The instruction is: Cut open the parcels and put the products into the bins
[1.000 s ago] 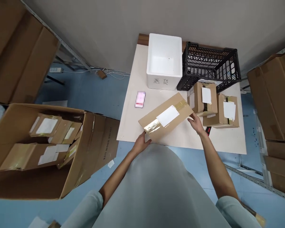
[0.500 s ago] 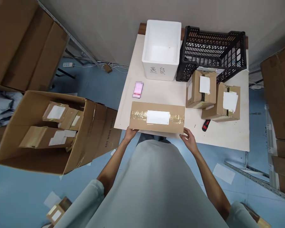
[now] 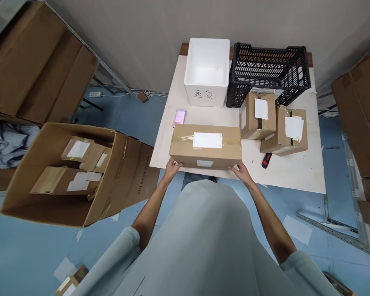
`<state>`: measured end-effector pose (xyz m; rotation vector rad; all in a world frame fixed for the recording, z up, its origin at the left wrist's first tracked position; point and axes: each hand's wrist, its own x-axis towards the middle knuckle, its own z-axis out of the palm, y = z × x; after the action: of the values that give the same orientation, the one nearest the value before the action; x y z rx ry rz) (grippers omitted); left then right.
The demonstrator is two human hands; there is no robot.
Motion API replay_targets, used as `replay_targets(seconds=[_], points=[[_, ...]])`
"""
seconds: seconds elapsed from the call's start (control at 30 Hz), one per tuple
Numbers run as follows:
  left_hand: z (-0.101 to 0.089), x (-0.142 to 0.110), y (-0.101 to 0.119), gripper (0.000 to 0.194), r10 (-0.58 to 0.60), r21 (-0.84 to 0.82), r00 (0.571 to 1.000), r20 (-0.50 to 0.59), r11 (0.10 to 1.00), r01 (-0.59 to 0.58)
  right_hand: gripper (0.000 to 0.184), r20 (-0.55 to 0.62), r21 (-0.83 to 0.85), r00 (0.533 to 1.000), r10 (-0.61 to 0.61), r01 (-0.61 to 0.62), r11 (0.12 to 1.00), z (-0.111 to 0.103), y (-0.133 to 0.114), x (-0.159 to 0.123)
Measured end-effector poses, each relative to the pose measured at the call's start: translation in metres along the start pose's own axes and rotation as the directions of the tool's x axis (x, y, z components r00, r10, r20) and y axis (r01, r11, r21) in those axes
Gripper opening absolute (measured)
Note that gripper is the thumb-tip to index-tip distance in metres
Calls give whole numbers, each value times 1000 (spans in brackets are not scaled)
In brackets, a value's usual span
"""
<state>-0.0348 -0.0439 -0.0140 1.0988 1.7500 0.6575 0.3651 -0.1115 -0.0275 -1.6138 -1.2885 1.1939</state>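
A long brown cardboard box (image 3: 205, 153) with a white label and clear tape rests at the near edge of the pale table (image 3: 296, 176), squared to me. My left hand (image 3: 172, 167) grips its lower left corner. My right hand (image 3: 239, 169) grips its lower right corner. Both hands have fingers curled onto the box's front face.
Two smaller labelled boxes (image 3: 258, 115) (image 3: 285, 130) sit to the right, with a red-handled cutter (image 3: 266, 160) in front of them. A white foam bin (image 3: 206, 72) and black crate (image 3: 268, 73) stand at the back. A pink item (image 3: 179, 116) lies left. A big open carton (image 3: 64, 172) of parcels stands on the floor at left.
The long box was turned from a diagonal to square with the table edge, then tipped so its front side faces me. Both hands moved to its near corners.
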Motion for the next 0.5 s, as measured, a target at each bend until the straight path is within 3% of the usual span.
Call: replay_targets(seconds=[0.17,0.27,0.37,0.5], points=[[-8,-19,34,51,153,-101,988,-2,983,-153,66,-54,115,998,-15,22,993,-20,-51,-1],[-8,-26,51,61,143,-220,988,-50,964,-151,69,-107,92,994,-16,26,995,-24,-71,9],[-5,-24,54,64,92,-277,992,-81,955,-112,73,-134,56,991,5,2,998,-23,-72,24],[0,-15,38,56,-24,-256,998,-57,967,9,80,-78,3,993,85,-85,996,-15,-53,41]])
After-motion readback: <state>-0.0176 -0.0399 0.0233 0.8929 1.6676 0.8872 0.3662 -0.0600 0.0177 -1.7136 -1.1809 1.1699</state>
